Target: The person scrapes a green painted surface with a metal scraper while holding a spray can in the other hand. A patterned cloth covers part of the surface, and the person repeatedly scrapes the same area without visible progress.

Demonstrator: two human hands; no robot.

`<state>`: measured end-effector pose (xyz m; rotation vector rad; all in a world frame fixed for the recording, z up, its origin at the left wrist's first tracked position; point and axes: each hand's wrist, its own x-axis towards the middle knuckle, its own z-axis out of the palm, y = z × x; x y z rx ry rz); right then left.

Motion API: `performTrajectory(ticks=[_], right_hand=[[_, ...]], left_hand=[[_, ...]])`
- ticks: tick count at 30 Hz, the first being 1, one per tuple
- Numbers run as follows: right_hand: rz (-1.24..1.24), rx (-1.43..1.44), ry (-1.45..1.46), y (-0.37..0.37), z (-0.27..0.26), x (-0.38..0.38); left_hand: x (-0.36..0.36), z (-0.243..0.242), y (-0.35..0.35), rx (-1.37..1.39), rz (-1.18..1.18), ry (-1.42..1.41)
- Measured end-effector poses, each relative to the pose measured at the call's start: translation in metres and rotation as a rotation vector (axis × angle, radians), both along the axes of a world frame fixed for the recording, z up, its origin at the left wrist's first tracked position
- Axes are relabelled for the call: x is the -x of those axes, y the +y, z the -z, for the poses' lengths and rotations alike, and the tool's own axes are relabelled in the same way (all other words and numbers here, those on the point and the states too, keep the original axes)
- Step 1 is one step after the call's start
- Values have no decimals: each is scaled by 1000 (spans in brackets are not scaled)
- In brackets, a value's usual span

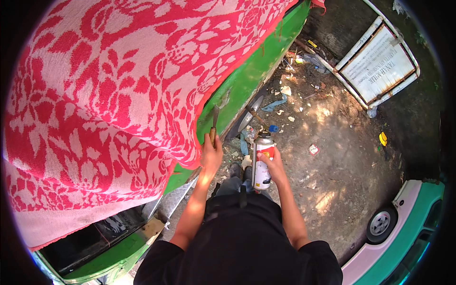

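Note:
My left hand [211, 155] grips the wooden handle of a putty knife [216, 117], its metal blade pointing away from me. The blade lies over the green painted car body panel [245, 87]; whether it touches cannot be told. Just past the tip, a scuffed patch [224, 99] shows in the paint. In my right hand [276, 166] is a white and red gas canister [262, 175] that bears writing. A torch head with a blue knob [273, 128] is fitted on top, and its brownish nozzle [254, 114] points toward the panel and wheel. No flame is visible.
A red and pink patterned cloth [107, 89] drapes over the green vehicle, above a wheel [250, 113]. Paint flakes and litter [286, 90] lie on the ground. A framed metal sign [379, 64] leans at the far right. A teal and pink vehicle [399, 228] stands lower right.

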<state>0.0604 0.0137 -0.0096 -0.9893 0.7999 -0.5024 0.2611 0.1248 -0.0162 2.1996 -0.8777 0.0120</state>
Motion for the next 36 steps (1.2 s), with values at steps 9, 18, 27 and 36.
performTrajectory(ticks=[9, 18, 27, 36], right_hand=[[-118, -155, -128, -3, -5, -39], [-122, -129, -99, -9, -3, -42], [-99, -165, -137, -6, -6, -43], [-89, -191, -130, -7, 0, -43]], left_hand=[[-4, 47, 46, -55, 33, 130], [-14, 52, 42, 278, 93, 961], [-10, 23, 32, 462, 175, 1269], [-4, 18, 22, 361, 14, 1303]])
